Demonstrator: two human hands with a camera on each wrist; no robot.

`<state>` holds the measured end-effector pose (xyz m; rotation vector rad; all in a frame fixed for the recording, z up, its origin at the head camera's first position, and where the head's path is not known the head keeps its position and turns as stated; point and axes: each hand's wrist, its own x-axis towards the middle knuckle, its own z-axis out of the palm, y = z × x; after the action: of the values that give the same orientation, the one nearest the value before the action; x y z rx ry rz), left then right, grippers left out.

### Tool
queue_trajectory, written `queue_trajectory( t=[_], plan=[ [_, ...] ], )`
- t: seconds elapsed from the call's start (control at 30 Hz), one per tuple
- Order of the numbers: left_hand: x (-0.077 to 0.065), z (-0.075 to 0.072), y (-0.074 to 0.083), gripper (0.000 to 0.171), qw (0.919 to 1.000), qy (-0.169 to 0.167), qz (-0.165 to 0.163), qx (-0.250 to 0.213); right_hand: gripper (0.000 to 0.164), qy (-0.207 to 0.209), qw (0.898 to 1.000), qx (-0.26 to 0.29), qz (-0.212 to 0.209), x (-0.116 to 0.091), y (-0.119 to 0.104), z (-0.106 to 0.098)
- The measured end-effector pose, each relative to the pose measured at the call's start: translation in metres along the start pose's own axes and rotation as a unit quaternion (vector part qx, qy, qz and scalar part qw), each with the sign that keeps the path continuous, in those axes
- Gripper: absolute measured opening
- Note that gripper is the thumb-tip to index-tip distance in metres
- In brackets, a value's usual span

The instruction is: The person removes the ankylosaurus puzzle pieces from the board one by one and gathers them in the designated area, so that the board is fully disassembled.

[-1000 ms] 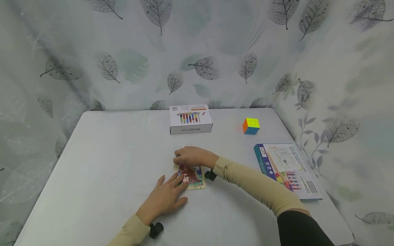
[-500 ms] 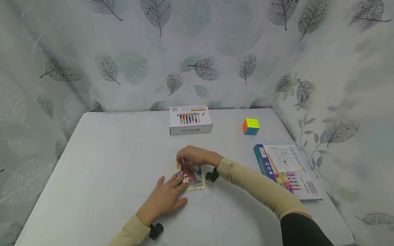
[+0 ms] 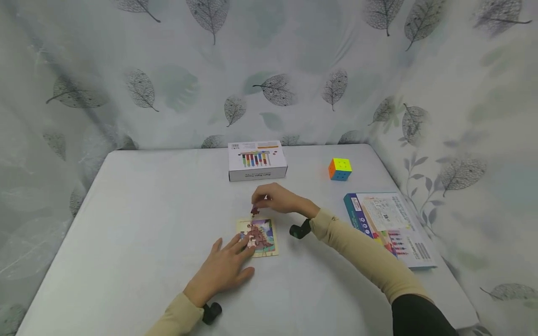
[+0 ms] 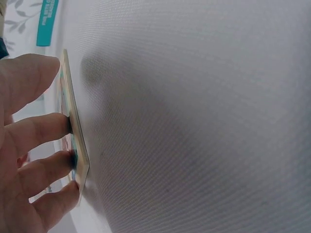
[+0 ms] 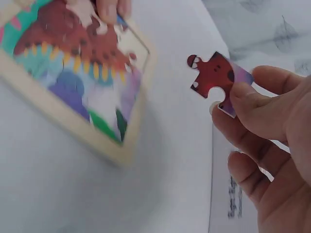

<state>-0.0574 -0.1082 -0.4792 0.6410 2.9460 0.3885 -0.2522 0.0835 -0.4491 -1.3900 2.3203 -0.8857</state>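
A small wooden jigsaw puzzle [image 3: 265, 238] with a pale frame lies on the table, showing a reddish-brown dinosaur. Bare board shows through gaps in its picture, near the far left corner. My left hand [image 3: 222, 270] rests with spread fingers on its near left part; in the left wrist view the fingertips [image 4: 60, 160] touch the board's edge. Above the far side of the board, my right hand [image 3: 277, 198] pinches a puzzle piece [image 5: 214, 80] between thumb and fingers. That piece is dark red with a purple edge and an eye, and it is clear of the board.
A white box [image 3: 257, 163] with a colourful print stands beyond the puzzle. Further right are a puzzle cube [image 3: 339, 169] and a flat teal-and-white box [image 3: 391, 231], partly behind the right forearm. A leaf-patterned curtain [image 3: 176, 70] hangs around the white table [image 3: 138, 224].
My right hand has lifted off the puzzle and moved away and slightly right, with a piece now pinched in its fingers. The left hand stays on the board.
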Motion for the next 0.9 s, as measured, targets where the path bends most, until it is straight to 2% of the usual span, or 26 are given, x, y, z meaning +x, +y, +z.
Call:
queue_trajectory(
  t=[0.13,0.27,0.4,0.63,0.9],
  plan=[
    [-0.001,-0.001,0.000,0.050,1.0000,-0.003,-0.003,-0.003,0.019,-0.010,0.999,-0.017,0.043,-0.014,0.009,-0.015],
    [-0.001,-0.002,0.000,0.050,1.0000,0.002,0.001,-0.007,0.024,-0.045,0.993,-0.030,0.101,-0.027,0.020,-0.023],
    [0.000,-0.001,-0.001,0.049,0.9999,0.006,0.004,-0.009,0.021,-0.078,0.987,-0.031,0.139,-0.037,0.031,-0.025],
    [0.000,0.001,-0.001,0.049,0.9999,0.011,0.008,-0.003,0.019,-0.095,0.984,-0.049,0.140,-0.040,0.039,-0.023],
    [0.000,0.000,-0.002,0.048,0.9998,0.014,0.009,-0.004,0.022,-0.099,0.978,-0.077,0.164,-0.036,0.044,-0.014]
  ],
)
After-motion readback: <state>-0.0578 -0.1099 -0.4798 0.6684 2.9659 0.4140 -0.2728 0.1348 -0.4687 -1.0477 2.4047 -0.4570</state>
